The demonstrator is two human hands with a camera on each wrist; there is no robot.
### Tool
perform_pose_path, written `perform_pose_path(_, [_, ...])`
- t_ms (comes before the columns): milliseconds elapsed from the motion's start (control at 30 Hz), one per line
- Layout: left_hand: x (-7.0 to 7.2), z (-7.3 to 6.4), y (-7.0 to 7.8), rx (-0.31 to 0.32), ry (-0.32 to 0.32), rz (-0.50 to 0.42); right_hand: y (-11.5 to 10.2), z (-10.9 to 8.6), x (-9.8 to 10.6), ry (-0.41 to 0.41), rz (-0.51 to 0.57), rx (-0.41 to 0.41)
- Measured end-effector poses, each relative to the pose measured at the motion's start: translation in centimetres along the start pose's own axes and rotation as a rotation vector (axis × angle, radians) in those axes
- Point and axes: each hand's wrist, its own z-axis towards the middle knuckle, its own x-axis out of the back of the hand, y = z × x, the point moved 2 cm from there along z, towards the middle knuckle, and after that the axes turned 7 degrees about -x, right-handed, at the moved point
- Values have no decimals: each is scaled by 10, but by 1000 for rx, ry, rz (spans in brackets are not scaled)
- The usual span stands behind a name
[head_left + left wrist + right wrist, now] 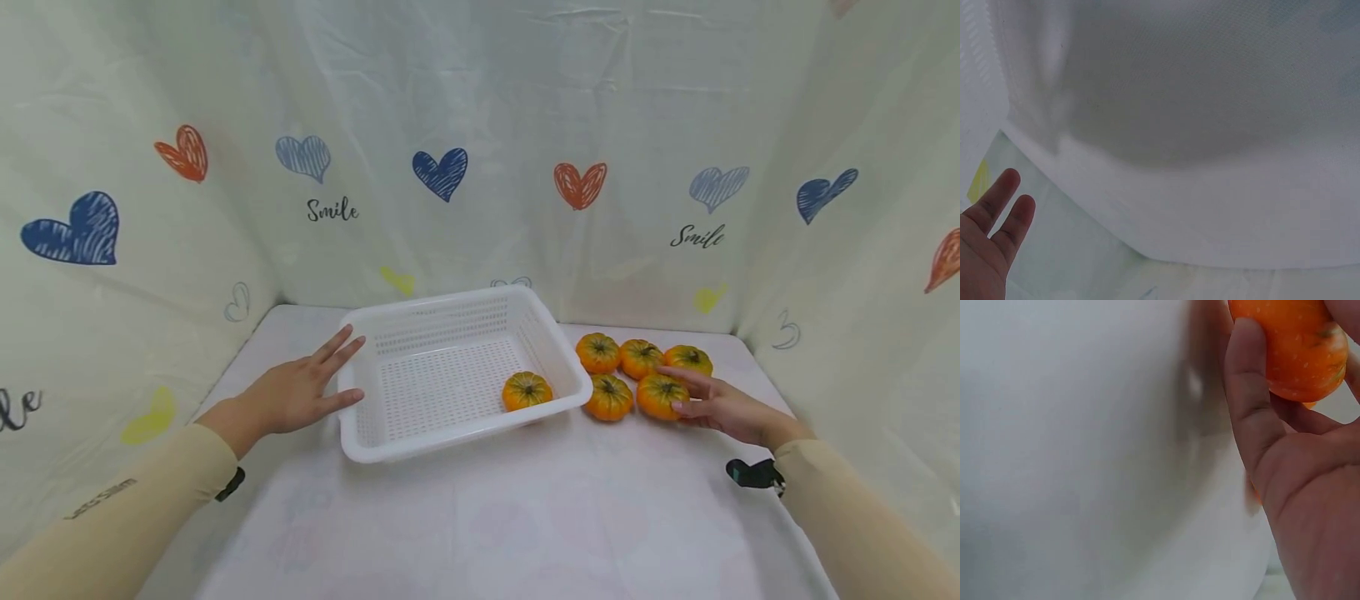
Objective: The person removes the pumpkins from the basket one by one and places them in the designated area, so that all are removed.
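My right hand (pixel 720 407) grips a small orange pumpkin (pixel 662 397) with green streaks, at the front right of a cluster of similar pumpkins (pixel 597 353). In the right wrist view the thumb and fingers curve round the orange pumpkin (pixel 1300 353), and part of it lies outside the frame. My left hand (pixel 303 392) has its fingers spread at the left rim of a white plastic basket (pixel 465 433). Two of its fingers (pixel 1015 225) show straight in the left wrist view. One pumpkin (pixel 527 391) sits inside the basket, at its front right corner.
The basket stands mid-table, its right end close against the pumpkin cluster. A pale cloth covers the table (pixel 480 525). White curtains (pixel 510 100) printed with hearts rise behind it and on both sides.
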Motion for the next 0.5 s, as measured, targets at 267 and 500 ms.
perform_pose_path(267, [-1,1,-1,-6,7,3,3,0,-5,79,-146,-5])
perform_pose_path(500, [-3,1,-3,-3,10,5,0,0,-7,119,-319,3])
